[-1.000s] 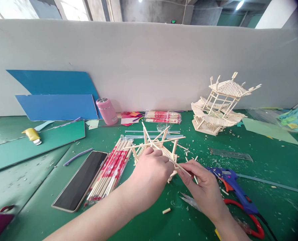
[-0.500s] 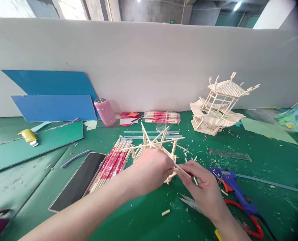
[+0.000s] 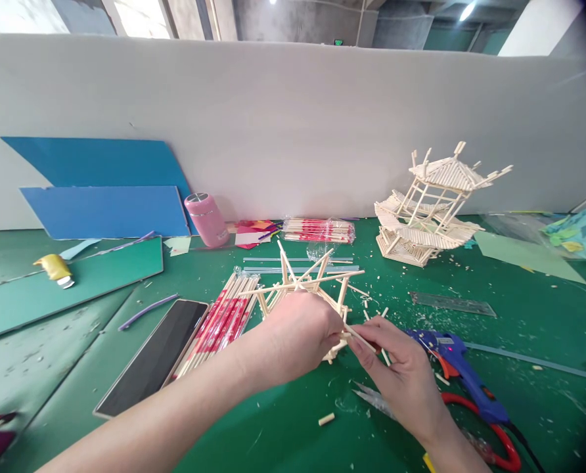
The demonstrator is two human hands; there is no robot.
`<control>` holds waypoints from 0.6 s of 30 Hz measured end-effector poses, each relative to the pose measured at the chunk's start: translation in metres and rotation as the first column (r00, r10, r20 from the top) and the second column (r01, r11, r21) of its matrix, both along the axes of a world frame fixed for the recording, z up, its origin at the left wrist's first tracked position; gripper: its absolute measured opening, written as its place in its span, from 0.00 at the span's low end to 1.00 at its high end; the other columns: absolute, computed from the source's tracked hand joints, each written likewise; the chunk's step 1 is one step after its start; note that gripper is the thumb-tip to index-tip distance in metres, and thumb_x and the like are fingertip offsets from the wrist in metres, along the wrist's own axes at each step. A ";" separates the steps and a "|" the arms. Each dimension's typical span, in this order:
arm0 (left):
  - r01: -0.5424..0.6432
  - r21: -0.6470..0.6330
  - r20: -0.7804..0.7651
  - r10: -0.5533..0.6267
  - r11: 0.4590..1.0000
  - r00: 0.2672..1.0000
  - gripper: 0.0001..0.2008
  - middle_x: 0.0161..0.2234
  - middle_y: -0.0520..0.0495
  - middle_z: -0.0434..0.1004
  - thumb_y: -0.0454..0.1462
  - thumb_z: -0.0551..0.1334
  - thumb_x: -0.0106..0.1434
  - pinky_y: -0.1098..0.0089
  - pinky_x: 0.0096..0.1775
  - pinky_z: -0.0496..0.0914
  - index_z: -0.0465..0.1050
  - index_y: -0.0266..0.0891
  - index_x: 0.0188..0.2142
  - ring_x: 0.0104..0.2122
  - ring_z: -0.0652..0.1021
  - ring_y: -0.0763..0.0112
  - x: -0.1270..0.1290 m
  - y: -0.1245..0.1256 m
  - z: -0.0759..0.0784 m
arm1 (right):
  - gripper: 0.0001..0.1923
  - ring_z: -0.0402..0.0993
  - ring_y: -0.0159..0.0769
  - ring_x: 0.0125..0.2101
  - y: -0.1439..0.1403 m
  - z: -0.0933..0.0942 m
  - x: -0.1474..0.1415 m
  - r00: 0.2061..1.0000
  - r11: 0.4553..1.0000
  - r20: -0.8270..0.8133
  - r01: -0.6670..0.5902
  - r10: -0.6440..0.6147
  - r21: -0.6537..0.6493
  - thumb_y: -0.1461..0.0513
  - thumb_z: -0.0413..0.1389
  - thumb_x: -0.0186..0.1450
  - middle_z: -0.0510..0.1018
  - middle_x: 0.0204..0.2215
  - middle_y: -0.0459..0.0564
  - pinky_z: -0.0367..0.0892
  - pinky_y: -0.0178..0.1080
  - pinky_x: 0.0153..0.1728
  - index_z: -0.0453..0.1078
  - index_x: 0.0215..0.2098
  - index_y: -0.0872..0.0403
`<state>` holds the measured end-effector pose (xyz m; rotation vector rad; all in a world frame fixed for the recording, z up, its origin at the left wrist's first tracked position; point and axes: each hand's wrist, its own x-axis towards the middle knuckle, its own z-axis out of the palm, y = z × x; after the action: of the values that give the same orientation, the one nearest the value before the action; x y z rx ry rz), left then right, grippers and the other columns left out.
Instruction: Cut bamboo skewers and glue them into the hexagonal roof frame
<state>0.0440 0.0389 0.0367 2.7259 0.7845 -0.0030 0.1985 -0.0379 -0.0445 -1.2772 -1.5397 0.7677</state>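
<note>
A thin wooden stick [image 3: 361, 337] slants between my two hands, in front of a small open frame [image 3: 317, 282] built of similar sticks. My right hand [image 3: 396, 368] pinches this stick between thumb and fingers. At its other end my left hand [image 3: 305, 332] is closed, fingertips around the tip; the palm side is hidden from me. The left hand also covers much of the frame's near side. Under the right hand lie open scissors [image 3: 502, 437] with red handles, partly hidden by the wrist. Just beyond it is a blue glue gun [image 3: 463, 374].
A finished-looking stick pagoda [image 3: 428, 210] stands at back right. To the left are packed sticks [image 3: 224, 315], a dark phone [image 3: 150, 361], a pink flask [image 3: 207, 220] and a yellow tube [image 3: 55, 268]. Stick scraps litter the green table [image 3: 273, 427]; a white partition [image 3: 293, 131] closes the back.
Almost nothing differs. The right hand and the stick have shifted very slightly; the left hand keeps its place at the frame.
</note>
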 end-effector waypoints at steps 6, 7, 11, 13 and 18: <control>-0.001 0.017 -0.024 0.002 1.000 1.000 0.12 0.18 0.51 0.68 0.31 0.56 0.59 0.74 0.24 0.60 0.69 0.35 0.20 0.19 0.66 0.76 0.001 0.001 0.000 | 0.09 0.63 0.29 0.29 -0.001 -0.002 0.000 1.000 1.000 -0.011 0.000 0.001 0.003 0.62 0.53 0.64 0.68 0.28 0.42 0.59 0.32 0.30 0.72 0.41 0.44; -0.004 0.026 -0.025 0.005 1.000 1.000 0.12 0.18 0.51 0.69 0.31 0.55 0.59 0.74 0.24 0.60 0.69 0.35 0.20 0.19 0.66 0.76 0.001 0.001 -0.001 | 0.09 0.63 0.29 0.29 -0.001 -0.002 0.000 1.000 1.000 -0.015 0.000 0.000 -0.005 0.62 0.52 0.64 0.68 0.28 0.42 0.59 0.32 0.30 0.72 0.41 0.44; -0.001 0.050 -0.014 0.002 0.999 1.000 0.09 0.21 0.49 0.73 0.31 0.57 0.58 0.72 0.27 0.63 0.71 0.35 0.23 0.23 0.71 0.72 -0.001 -0.002 -0.002 | 0.10 0.64 0.31 0.31 -0.001 -0.001 0.000 1.000 0.999 -0.027 -0.010 0.008 -0.053 0.59 0.52 0.65 0.69 0.29 0.44 0.60 0.34 0.31 0.71 0.43 0.45; 0.006 0.037 0.003 -0.006 0.999 1.000 0.07 0.23 0.49 0.74 0.31 0.58 0.58 0.71 0.30 0.64 0.73 0.36 0.26 0.26 0.73 0.70 -0.002 -0.002 -0.002 | 0.11 0.64 0.33 0.32 -0.001 -0.002 0.000 0.999 0.996 -0.032 -0.015 0.012 -0.090 0.58 0.52 0.64 0.68 0.31 0.45 0.60 0.35 0.31 0.70 0.44 0.46; 0.005 0.034 0.005 -0.006 0.999 1.000 0.12 0.21 0.49 0.72 0.32 0.55 0.61 0.72 0.28 0.63 0.71 0.35 0.22 0.23 0.70 0.72 -0.006 -0.001 0.001 | 0.09 0.64 0.33 0.32 0.000 -0.005 -0.003 0.998 0.997 -0.064 0.002 -0.007 -0.074 0.58 0.52 0.64 0.68 0.30 0.45 0.59 0.35 0.32 0.71 0.42 0.47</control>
<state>0.0379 0.0378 0.0373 2.7586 0.7825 0.0156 0.1954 -0.0380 -0.0497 -1.2972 -1.4687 0.8621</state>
